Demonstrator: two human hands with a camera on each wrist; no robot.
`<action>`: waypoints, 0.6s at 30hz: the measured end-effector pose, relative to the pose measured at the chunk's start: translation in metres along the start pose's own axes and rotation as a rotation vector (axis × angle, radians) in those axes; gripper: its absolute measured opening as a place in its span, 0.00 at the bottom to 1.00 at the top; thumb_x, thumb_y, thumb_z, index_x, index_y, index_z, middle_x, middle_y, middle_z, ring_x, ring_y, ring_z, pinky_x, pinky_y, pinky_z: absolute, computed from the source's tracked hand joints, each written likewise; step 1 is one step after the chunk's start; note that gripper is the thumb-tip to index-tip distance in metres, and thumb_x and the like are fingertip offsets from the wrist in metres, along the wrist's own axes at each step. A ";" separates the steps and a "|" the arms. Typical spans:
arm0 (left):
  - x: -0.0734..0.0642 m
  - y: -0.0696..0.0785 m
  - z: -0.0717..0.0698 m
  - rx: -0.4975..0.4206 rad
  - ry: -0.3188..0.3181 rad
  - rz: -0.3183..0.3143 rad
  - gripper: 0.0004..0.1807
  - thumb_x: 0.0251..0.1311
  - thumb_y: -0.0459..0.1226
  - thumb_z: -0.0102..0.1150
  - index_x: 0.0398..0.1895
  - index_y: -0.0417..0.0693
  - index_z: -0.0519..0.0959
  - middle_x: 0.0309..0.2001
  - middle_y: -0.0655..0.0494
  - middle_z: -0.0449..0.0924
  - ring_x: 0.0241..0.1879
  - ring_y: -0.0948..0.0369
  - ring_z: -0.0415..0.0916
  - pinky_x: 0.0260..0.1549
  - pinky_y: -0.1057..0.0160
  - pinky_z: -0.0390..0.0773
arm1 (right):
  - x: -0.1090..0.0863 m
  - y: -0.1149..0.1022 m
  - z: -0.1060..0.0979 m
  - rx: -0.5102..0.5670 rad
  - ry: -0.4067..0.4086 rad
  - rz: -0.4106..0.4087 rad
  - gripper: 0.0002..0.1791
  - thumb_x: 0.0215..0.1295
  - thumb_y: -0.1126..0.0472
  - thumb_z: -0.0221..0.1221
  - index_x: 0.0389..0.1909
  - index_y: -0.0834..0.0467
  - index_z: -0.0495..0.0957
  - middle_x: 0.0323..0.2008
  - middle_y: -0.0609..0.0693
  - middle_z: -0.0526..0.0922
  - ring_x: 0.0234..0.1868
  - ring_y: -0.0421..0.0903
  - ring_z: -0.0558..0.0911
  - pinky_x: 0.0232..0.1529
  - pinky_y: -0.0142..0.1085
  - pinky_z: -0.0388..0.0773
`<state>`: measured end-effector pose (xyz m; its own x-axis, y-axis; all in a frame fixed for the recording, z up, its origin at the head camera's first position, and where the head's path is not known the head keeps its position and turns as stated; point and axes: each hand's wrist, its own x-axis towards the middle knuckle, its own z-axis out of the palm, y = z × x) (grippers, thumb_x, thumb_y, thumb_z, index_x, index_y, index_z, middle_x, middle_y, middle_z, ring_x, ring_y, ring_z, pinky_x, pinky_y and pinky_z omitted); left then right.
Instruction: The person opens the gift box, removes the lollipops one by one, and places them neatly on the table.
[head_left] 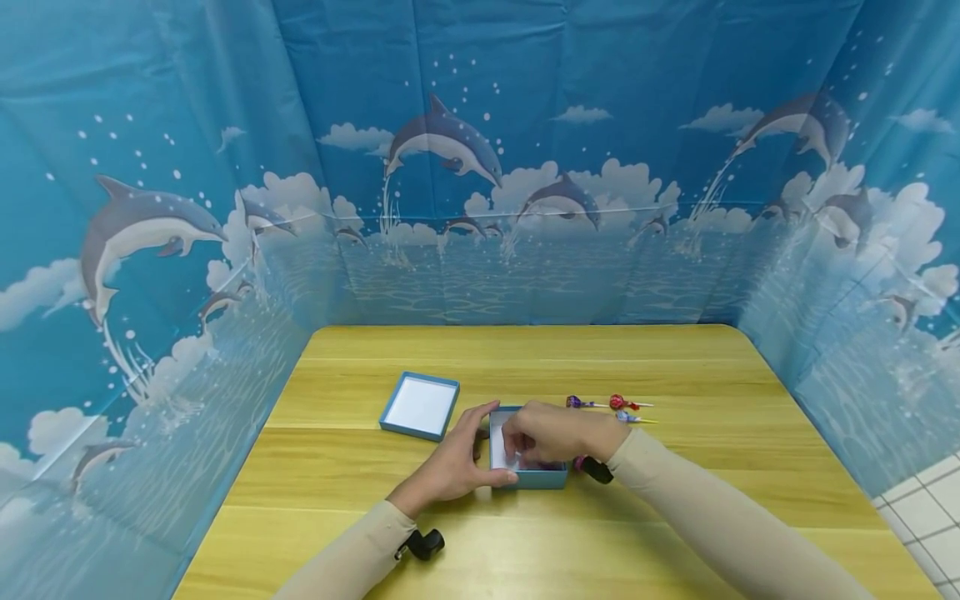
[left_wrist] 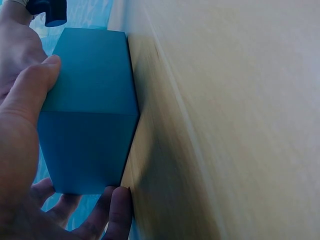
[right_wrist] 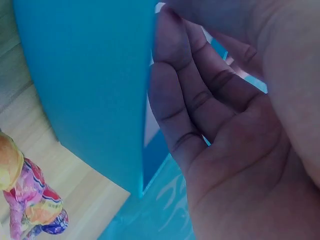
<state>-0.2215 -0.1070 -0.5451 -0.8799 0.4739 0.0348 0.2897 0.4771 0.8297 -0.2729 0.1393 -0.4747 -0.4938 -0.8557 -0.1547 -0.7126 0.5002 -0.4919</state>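
Observation:
A blue open-topped box [head_left: 542, 479] with a white inside stands on the table. My left hand [head_left: 453, 462] grips its left end, thumb at the near side and fingers round the far side; in the left wrist view the box [left_wrist: 90, 75] has the thumb against its edge. My right hand [head_left: 551, 429] reaches down into the box with bent fingers. In the right wrist view the fingers [right_wrist: 170, 95] go in past the box wall [right_wrist: 95, 90], and their tips are hidden. A small shiny bit shows by them in the head view, too unclear to name.
The blue box lid [head_left: 420, 406] lies white inside up, left of the box. Right of the box lie a purple lollipop [head_left: 573, 402], a red lollipop [head_left: 617, 402] and a blue lollipop [head_left: 624, 417]. Wrapped lollipops [right_wrist: 37, 197] also show beside the box in the right wrist view.

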 end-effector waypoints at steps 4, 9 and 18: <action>0.001 0.001 0.000 0.009 -0.004 -0.001 0.64 0.69 0.57 0.85 0.98 0.58 0.53 0.93 0.47 0.58 0.83 0.50 0.70 0.80 0.40 0.77 | -0.006 0.000 -0.004 0.009 0.024 0.017 0.06 0.80 0.70 0.72 0.45 0.55 0.92 0.35 0.41 0.90 0.32 0.30 0.79 0.39 0.27 0.83; 0.001 0.000 0.000 0.024 -0.004 -0.004 0.64 0.69 0.58 0.85 0.98 0.58 0.53 0.93 0.47 0.58 0.80 0.52 0.72 0.76 0.44 0.79 | -0.015 0.002 -0.009 0.031 0.043 0.035 0.08 0.81 0.66 0.72 0.40 0.51 0.90 0.34 0.39 0.90 0.32 0.30 0.80 0.38 0.27 0.83; 0.002 0.000 0.002 0.029 -0.002 -0.003 0.65 0.69 0.57 0.85 0.98 0.56 0.53 0.91 0.47 0.60 0.76 0.52 0.76 0.70 0.50 0.82 | -0.037 0.010 -0.016 0.078 0.140 0.022 0.08 0.86 0.63 0.69 0.41 0.50 0.89 0.37 0.45 0.92 0.33 0.31 0.78 0.39 0.29 0.81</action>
<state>-0.2223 -0.1049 -0.5457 -0.8803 0.4735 0.0311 0.2975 0.4996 0.8136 -0.2695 0.1776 -0.4601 -0.5774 -0.8150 -0.0485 -0.6626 0.5025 -0.5554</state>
